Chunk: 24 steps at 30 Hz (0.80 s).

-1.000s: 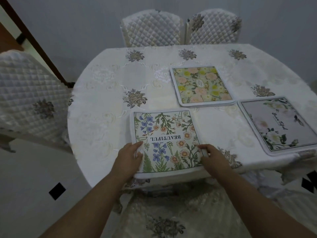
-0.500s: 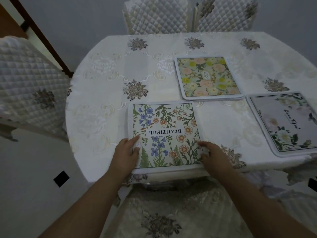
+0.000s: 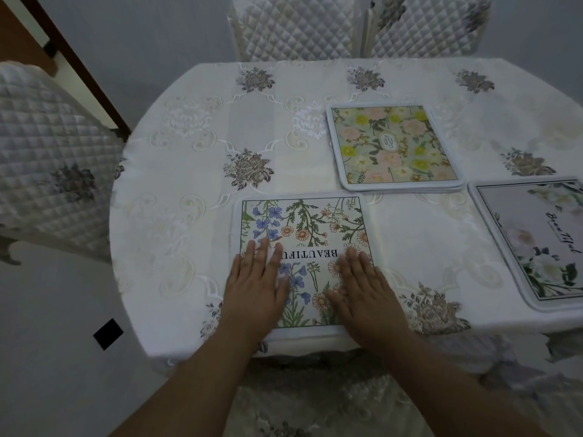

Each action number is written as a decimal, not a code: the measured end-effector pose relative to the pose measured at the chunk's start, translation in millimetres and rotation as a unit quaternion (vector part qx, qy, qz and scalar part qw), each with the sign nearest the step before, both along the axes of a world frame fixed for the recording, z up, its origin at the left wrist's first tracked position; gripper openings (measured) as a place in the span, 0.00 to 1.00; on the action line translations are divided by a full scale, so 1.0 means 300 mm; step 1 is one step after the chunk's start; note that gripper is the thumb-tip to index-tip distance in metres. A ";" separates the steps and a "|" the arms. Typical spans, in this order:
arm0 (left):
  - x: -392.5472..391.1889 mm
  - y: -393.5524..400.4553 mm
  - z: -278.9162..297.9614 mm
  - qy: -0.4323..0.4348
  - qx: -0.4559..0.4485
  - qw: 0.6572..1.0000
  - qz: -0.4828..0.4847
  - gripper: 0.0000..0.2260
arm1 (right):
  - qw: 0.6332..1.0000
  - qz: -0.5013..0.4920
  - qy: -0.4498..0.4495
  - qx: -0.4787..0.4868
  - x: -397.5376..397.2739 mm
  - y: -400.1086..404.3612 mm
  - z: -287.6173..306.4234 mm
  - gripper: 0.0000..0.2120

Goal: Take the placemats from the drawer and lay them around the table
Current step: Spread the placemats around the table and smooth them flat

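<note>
Head view: my left hand (image 3: 255, 285) and right hand (image 3: 362, 285) lie flat — fingers (image 3: 263, 250) straight, grasping nothing — pressing the white-bordered wildflower placemat (image 3: 303, 228) at the bench's (image 3: 189, 171) near edge.

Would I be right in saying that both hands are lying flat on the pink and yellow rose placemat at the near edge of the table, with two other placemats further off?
Not quite: the head view shows the left hand and right hand flat on the wildflower placemat printed BEAUTIFUL at the near edge. The pink and yellow rose placemat lies further back, untouched, and the white-flower placemat to the right.
</note>
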<state>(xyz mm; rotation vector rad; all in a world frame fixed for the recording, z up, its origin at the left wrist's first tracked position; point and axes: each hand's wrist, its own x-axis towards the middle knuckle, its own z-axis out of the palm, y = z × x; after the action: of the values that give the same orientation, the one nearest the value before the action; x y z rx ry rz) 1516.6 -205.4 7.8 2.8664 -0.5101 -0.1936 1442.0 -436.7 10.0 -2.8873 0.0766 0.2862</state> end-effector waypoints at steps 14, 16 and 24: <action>0.206 -0.091 0.007 -0.012 -0.003 0.999 0.052 0.28 | 0.966 -0.202 -0.025 0.159 0.408 -0.152 0.093 0.24; 0.204 -0.103 -0.005 -0.018 0.021 0.998 0.053 0.29 | 0.973 -0.187 0.000 0.135 0.498 -0.168 0.076 0.27; 0.196 -0.101 -0.010 -0.031 0.015 0.998 0.051 0.30 | 0.984 -0.180 -0.002 0.004 0.559 -0.162 0.061 0.32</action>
<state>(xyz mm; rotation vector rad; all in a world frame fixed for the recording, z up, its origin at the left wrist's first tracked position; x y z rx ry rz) 1575.4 -235.6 4.8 2.9268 -0.3726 -0.0968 1609.8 -485.3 28.3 -2.7938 0.5866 0.2100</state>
